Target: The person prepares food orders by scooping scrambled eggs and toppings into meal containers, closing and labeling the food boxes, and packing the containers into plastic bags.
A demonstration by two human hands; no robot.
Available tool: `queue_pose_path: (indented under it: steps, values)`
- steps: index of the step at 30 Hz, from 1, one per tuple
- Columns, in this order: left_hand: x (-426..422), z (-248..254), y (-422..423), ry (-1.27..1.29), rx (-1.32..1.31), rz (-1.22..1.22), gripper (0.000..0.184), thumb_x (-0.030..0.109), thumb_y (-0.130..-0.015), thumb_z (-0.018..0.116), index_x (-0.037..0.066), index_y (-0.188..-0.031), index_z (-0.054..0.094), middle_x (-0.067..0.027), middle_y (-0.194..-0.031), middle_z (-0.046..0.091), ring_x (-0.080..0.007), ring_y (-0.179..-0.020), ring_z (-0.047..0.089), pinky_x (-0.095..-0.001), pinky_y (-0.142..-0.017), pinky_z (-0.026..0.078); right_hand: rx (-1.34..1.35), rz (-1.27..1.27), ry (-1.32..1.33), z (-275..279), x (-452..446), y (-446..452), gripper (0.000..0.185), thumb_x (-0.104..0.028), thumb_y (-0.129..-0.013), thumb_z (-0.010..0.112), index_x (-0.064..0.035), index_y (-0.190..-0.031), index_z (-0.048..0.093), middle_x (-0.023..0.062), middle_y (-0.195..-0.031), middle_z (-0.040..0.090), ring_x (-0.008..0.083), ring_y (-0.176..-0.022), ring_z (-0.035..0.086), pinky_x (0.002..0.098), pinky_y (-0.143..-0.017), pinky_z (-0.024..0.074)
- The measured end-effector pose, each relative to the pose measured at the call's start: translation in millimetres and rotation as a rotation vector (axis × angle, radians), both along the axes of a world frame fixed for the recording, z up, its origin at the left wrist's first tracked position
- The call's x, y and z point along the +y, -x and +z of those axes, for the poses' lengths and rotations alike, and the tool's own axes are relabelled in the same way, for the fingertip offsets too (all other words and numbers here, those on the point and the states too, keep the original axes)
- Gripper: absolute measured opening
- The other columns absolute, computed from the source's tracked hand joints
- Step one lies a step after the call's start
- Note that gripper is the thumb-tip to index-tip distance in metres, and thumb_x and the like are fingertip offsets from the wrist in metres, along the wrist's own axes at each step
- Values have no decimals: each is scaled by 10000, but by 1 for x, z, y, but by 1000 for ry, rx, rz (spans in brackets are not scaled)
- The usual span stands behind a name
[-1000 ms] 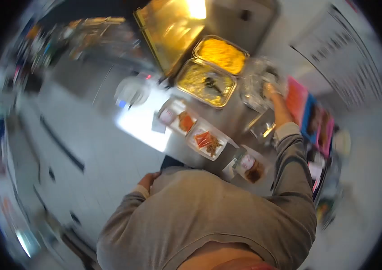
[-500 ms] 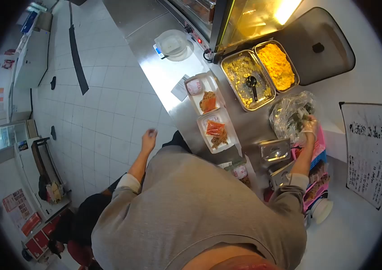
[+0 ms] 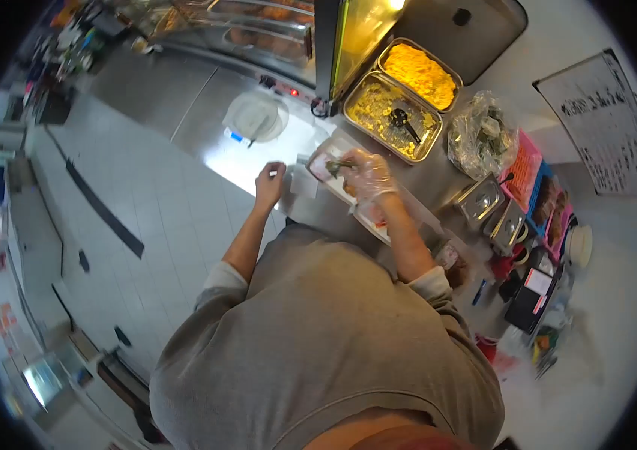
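Observation:
My right hand [image 3: 369,176], in a clear plastic glove, pinches a small bunch of green leaves [image 3: 339,168] over an open takeaway box [image 3: 339,145]. In the box lie a wrapped pinkish-white bundle [image 3: 321,166] and some fried food mostly hidden by my hand. A second box holding a red sauce packet [image 3: 380,223] is partly covered by my forearm. My left hand [image 3: 270,184] is closed at the counter's edge, left of the boxes. A small white spot shows at its fingers, and I cannot make out what it is.
A plastic bag of leaves [image 3: 487,135] lies on the right. Behind are a tray of yellow food [image 3: 417,73] and a tray with scraps and a black spoon [image 3: 401,120]. Lidded steel containers [image 3: 479,198] and a pink basket [image 3: 522,169] stand right. A round lid [image 3: 255,118] lies back left.
My right hand has left the plastic bag and come left to the far box with leaves in it. My left hand has risen to the counter's edge. The view has turned left.

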State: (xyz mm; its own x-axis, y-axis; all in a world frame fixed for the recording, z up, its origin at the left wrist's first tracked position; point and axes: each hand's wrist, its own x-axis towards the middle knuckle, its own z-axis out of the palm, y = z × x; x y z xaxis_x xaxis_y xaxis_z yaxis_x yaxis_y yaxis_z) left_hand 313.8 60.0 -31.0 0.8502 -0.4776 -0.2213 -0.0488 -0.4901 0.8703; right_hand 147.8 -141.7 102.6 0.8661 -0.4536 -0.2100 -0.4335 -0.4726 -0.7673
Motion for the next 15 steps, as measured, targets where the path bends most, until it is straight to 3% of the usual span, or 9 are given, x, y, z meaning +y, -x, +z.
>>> queue_pose_path:
  steps: [3, 6, 8, 11, 14, 15]
  values:
    - [12, -16, -28, 34, 60, -198, 322, 275, -895, 583, -1, -1052, 639, -140, -984, 672, -194, -851, 647, -309, -764, 507, 97, 37, 750, -72, 32, -42, 181, -149, -836, 582, -54, -982, 632, 129, -1045, 639, 266, -969, 623, 385, -796, 506]
    - [11, -11, -52, 38, 80, -311, 301, 258, -901, 582, -6, -1037, 635, -126, -966, 666, -179, -822, 636, -295, -738, 506, -107, -199, 1060, -120, 65, -41, 274, -196, -845, 535, -39, -1047, 633, 116, -1126, 620, 296, -998, 615, 405, -842, 487]
    - [7, -1, -64, 63, 150, -347, 280, 232, -905, 583, -10, -1043, 619, -117, -941, 655, -169, -803, 619, -282, -716, 501, -43, -195, 1067, -94, 67, -34, 313, -180, -818, 571, -81, -1109, 630, 117, -1145, 604, 312, -947, 616, 388, -811, 500]
    - [-11, -13, -83, 111, 173, -394, 307, 203, -899, 590, 5, -1131, 559, -114, -929, 641, -152, -785, 600, -268, -689, 487, -408, -261, 598, -36, 45, -15, 303, -181, -801, 596, -129, -1096, 641, 121, -1137, 606, 316, -953, 611, 400, -750, 510]
    - [-34, -16, -91, 113, 156, -404, 345, 217, -886, 610, 37, -1169, 529, -115, -922, 633, -137, -755, 583, -263, -643, 468, -378, -484, 716, 13, -22, 33, 247, -195, -784, 620, -152, -1026, 646, 144, -1042, 633, 312, -875, 630, 421, -666, 506]
    - [-43, -11, -91, 113, 177, -399, 350, 224, -883, 614, 46, -1172, 526, -116, -923, 631, -137, -751, 582, -260, -628, 458, -325, -668, 759, 23, -54, 49, 218, -200, -785, 618, -140, -992, 650, 156, -967, 641, 315, -821, 636, 429, -644, 500]
